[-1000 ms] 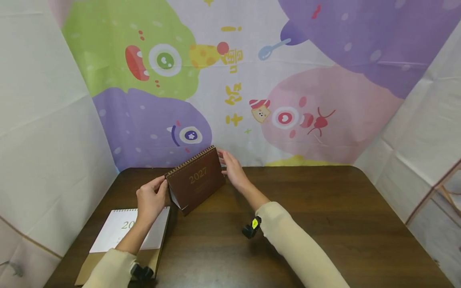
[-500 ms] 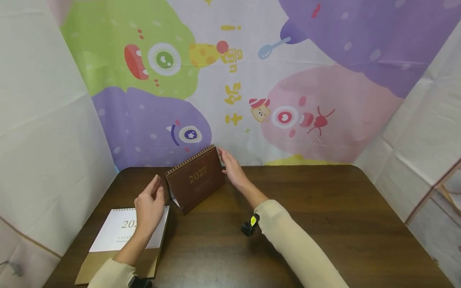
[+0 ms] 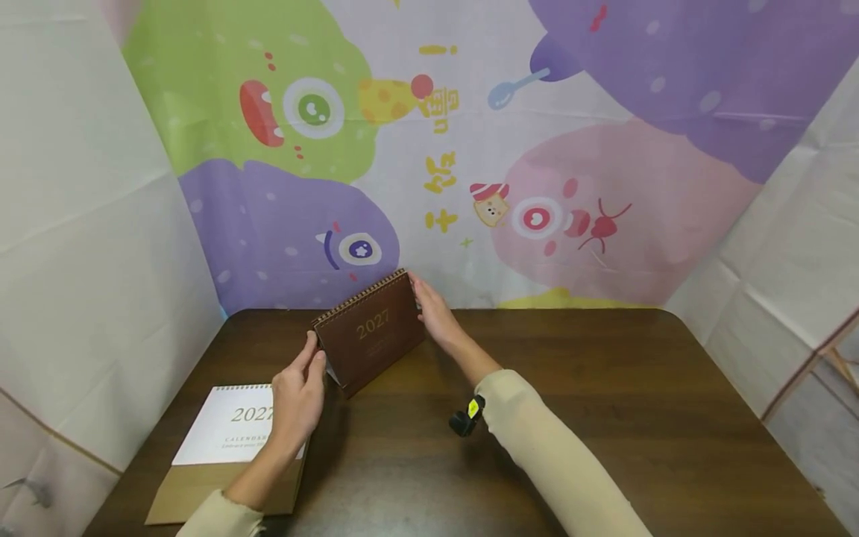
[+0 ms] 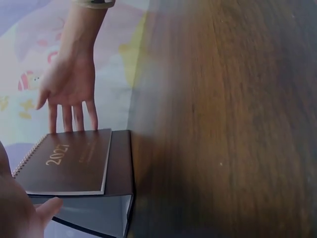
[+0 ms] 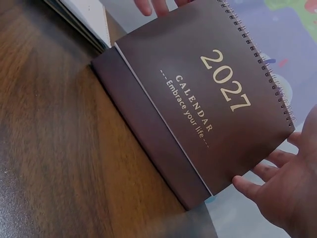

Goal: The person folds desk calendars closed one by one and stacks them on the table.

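A brown 2027 desk calendar (image 3: 372, 339) with a spiral-bound top edge stands tent-like on the table, set at a slant. At its left side is my left hand (image 3: 298, 391), fingers extended and fingertips right at the edge. My right hand (image 3: 439, 321) has its straight fingers against the right edge. In the left wrist view the calendar's triangular side opening (image 4: 94, 213) faces my left thumb (image 4: 48, 208). The gold lettering on the cover (image 5: 225, 82) shows in the right wrist view, with the right fingertips touching the near edge.
A white desk calendar (image 3: 215, 425) with a tan base stands at the table's front left, partly behind my left forearm. A cartoon-printed curtain (image 3: 456, 149) hangs at the back edge of the dark wooden table (image 3: 537, 432). Pale sheets flank both sides.
My left hand has let go of the brown calendar's top left corner, drawn back, then come to its left side with fingers extended. The right hand stays at the right edge.
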A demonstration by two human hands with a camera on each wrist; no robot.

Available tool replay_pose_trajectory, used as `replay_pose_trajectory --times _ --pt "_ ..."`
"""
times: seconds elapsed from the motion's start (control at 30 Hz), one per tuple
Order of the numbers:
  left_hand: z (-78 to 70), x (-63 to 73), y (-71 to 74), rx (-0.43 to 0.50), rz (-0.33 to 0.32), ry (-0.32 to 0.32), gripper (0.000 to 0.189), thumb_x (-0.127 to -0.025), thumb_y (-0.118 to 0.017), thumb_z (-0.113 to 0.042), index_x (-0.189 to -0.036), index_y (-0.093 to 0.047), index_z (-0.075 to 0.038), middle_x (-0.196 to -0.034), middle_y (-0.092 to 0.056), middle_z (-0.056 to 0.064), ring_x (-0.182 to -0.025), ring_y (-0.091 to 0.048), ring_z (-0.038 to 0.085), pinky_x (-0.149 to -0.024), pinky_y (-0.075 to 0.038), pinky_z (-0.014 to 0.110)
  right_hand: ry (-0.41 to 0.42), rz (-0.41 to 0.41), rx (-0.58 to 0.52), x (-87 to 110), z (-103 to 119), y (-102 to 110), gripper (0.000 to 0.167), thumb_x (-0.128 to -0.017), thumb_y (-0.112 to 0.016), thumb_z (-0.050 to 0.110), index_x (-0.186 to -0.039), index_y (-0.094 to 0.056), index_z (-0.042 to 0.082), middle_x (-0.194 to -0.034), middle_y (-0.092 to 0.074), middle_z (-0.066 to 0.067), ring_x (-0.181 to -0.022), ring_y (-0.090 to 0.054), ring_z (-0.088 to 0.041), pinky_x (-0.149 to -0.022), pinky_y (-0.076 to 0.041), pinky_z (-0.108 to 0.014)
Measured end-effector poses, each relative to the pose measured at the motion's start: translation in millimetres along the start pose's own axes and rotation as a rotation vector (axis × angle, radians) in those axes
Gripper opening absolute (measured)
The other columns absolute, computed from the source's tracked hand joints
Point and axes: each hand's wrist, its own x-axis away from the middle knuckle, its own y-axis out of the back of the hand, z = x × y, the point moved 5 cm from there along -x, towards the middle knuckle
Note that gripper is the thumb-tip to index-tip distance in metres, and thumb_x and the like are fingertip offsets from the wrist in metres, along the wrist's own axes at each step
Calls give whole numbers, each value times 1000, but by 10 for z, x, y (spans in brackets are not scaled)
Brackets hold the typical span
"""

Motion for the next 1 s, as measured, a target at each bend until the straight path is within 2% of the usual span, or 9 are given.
replay_pose_trajectory --times 0.07,0.13,0.2,0.23,0.33,0.5,0.7,0.93,1.0 --pt "-10 -1 -26 10 -1 -12 50 -118 -56 -21 -165 -53 -3 -73 -72 14 -64 -62 4 -63 -41 23 -3 -1 -5 5 -16 17 64 -124 -21 43 -179 -30 13 -184 -32 -25 -166 -39 -53 -134 -39 -70" --pt "-30 -3 -43 33 -12 -26 50 -118 -55 -23 -165 -53 -3 -95 -84 20 -80 -80 16 -70 -46 18 25 2 -21 -80 -172 78 67 -123 -22 51 -179 -33 17 -182 -37 -24 -164 -43 -50 -133 -42 -67" --pt "-25 -15 -65 54 -21 -44 52 -119 -54 -26 -164 -54 -1 -110 -86 23 -92 -87 30 -78 -48 13 33 -2 -24 -122 -267 112 68 -122 -24 56 -179 -35 19 -182 -38 -23 -164 -44 -49 -132 -43 -66" --pt "-20 -19 -75 66 -29 -52 53 -119 -54 -29 -164 -54 -1 -116 -85 25 -96 -87 36 -81 -49 12 39 -3 -25 -161 -334 130 69 -121 -25 58 -178 -36 21 -182 -39 -22 -164 -45 -48 -132 -44 -66" --pt "111 -70 -127 108 -63 -90 56 -117 -57 -36 -161 -57 -2 -115 -87 18 -90 -88 25 -85 -51 11 72 -18 -9 -315 -582 190 72 -119 -28 66 -177 -40 25 -181 -42 -20 -161 -48 -47 -127 -51 -63" --pt "29 -109 -109 71 -64 -60 54 -117 -56 -33 -160 -59 -1 -86 -84 14 -80 -72 2 -83 -47 19 55 -53 50 -392 -735 228 72 -119 -28 67 -178 -38 28 -183 -40 -15 -161 -50 -44 -122 -56 -59" --pt "-68 -191 -112 25 -24 42 49 -118 -55 -28 -162 -57 -5 -100 -87 20 -87 -78 14 -89 -46 18 107 -48 26 -170 -534 240 75 -118 -27 68 -179 -35 24 -186 -34 -14 -166 -42 -48 -126 -50 -66" --pt "-70 -306 -137 27 -7 61 50 -118 -55 -28 -162 -58 -5 -122 -84 24 -98 -86 36 -98 -53 27 152 -124 31 -120 -625 283 69 -119 -34 63 -176 -40 24 -186 -36 -9 -168 -43 -39 -119 -58 -62" --pt "-34 -349 -156 28 5 68 51 -119 -53 -31 -164 -56 -8 -126 -83 24 -100 -86 37 -101 -55 32 128 -139 8 5 -505 258 67 -120 -35 59 -177 -40 24 -186 -36 -7 -171 -39 -38 -124 -53 -65"
